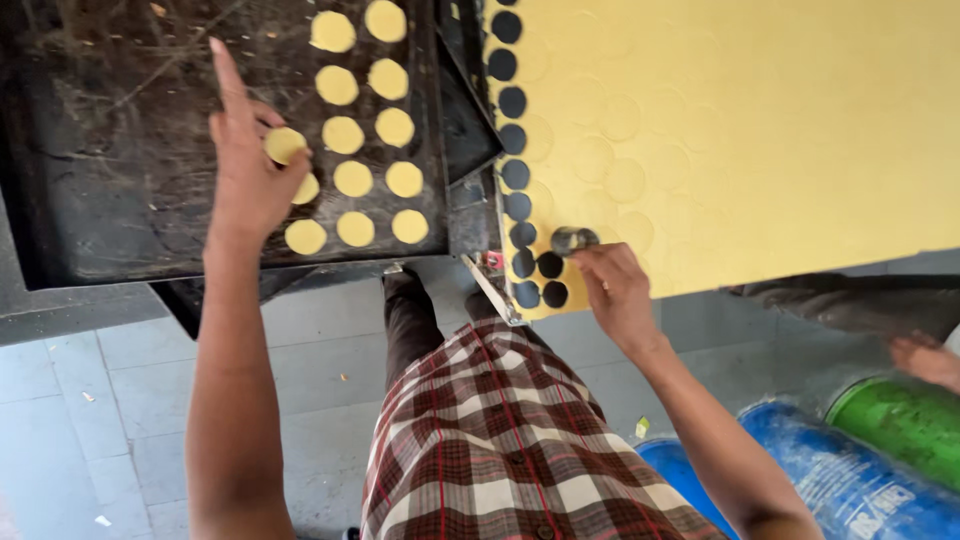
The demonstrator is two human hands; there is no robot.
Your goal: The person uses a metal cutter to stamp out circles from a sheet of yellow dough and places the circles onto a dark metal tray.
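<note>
My left hand [248,165] hovers over a black baking tray [120,180] and pinches a round yellow dough disc [284,144], index finger stretched out. Several more yellow discs [355,178] lie in rows on the tray's right part. My right hand [615,290] grips a small round metal cutter [573,240] pressed on the near left corner of a large yellow dough sheet [760,130]. Round dark holes [516,174] run down the sheet's left edge, and faint circular cut marks sit beside them.
Grey tiled floor [120,400] lies below. Blue [840,480] and green [900,415] sacks or drums stand at the lower right. Another person's foot [925,358] and trouser leg [850,300] show at the right edge. My checked shirt fills the bottom centre.
</note>
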